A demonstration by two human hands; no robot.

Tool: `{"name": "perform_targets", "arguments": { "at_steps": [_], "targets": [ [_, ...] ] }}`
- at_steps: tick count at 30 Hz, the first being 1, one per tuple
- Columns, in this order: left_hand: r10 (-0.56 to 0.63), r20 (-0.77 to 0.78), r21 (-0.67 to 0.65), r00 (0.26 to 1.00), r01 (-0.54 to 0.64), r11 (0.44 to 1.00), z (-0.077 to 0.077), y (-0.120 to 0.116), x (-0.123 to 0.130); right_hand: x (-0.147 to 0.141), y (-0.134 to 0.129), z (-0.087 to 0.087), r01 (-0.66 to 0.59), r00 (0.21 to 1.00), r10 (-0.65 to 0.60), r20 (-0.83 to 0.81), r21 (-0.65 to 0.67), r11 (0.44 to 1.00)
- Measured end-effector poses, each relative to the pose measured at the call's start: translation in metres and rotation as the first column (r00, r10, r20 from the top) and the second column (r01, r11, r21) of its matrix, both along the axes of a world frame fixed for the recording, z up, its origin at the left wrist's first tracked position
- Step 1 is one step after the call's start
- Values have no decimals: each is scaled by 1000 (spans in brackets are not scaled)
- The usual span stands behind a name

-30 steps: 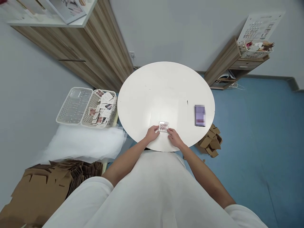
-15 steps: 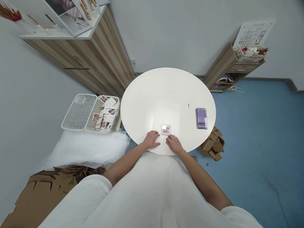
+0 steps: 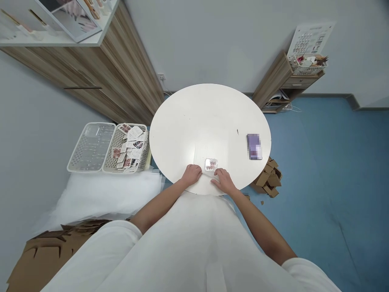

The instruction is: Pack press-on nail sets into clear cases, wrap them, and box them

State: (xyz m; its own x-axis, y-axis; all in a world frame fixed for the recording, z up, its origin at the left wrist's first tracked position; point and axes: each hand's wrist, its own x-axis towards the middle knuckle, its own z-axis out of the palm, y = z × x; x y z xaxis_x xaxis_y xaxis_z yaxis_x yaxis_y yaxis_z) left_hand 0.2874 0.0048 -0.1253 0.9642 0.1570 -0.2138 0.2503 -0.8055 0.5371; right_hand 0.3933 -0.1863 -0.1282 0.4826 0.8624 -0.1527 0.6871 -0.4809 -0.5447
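The fingers (image 3: 197, 167) of the left hand (image 3: 191, 174) are bent and close together, low on the round white surface (image 3: 206, 109) near its front edge; a faint pale strip (image 3: 208, 174) runs from their tips toward the right hand (image 3: 224, 181), too thin to tell what it is or whether it is gripped. The right hand's fingers curl inward at the other end of that strip, its thumb set apart from the forefinger, and whether they pinch anything cannot be told. As for the things around, from left to right: flat brown cardboard (image 3: 39, 259) lies at the lower left, with a pile of white sheets (image 3: 106, 194) just beyond it. Above the sheets are a white basket (image 3: 75, 162) with clear packets and, just beside it, a second basket (image 3: 106, 164) full of printed cards (image 3: 133, 144). A wood-grain cabinet (image 3: 121, 73) stands behind these, a framed picture (image 3: 75, 20) on top. On the surface, a small clear case (image 3: 211, 164) with reddish pieces inside lies flat just beyond and between the hands. Farther right is a tiny dark mark (image 3: 237, 132), then a purple item (image 3: 254, 147), blurred, near the edge. Past the edge, open brown boxes (image 3: 267, 178) sit in a heap on the blue floor (image 3: 319, 170); behind them a low cabinet (image 3: 273, 81) carries a basket of mixed things (image 3: 308, 69) before a printed board (image 3: 310, 38).
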Motion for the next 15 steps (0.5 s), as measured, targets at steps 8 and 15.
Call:
{"name": "perform_targets", "arguments": {
  "at_steps": [8,15],
  "targets": [
    [225,-36,-150,974,-228,962,0,9,7,19,-15,-6,155,979,-150,-137,30,987],
    [352,-175,-34,919,-363,931,-4,17,21,37,11,-4,372,907,-393,-154,-145,917]
  ]
}}
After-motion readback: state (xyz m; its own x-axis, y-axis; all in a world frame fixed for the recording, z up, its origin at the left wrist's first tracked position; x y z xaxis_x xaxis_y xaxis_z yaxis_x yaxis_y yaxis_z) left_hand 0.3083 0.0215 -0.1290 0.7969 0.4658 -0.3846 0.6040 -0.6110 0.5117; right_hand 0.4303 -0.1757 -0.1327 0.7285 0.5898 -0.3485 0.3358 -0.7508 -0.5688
